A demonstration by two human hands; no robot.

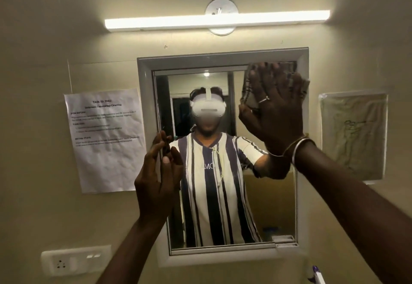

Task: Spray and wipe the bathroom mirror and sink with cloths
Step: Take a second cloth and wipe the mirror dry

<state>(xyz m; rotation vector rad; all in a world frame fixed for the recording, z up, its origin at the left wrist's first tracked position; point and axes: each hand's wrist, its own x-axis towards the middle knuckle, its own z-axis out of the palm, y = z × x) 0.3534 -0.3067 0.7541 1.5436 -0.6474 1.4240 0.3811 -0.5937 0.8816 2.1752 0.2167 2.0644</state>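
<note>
Wiping step: I judge this to be the mirror pass, worked at the glass's upper right corner; the sink is out of view.
Cloth: dark and patterned, spread flat on the glass, upper right of centre in the frame, mostly hidden under my palm.
Right hand: fingers wide and straight, pressing the cloth to the mirror rather than curling round it.
Left hand: relaxed and holding nothing, raised edge-on at the mirror's lower left edge; I cannot tell whether it touches the frame.
Handling: the cloth looks soft, light and limp, so I expect it to bunch or slip if pressure eases. I'd bear on its middle with the flat palm. The glass is stiff, slick and breakable, so pressure should be even.
Nearby: a paper notice at left and a light bar above.
</note>
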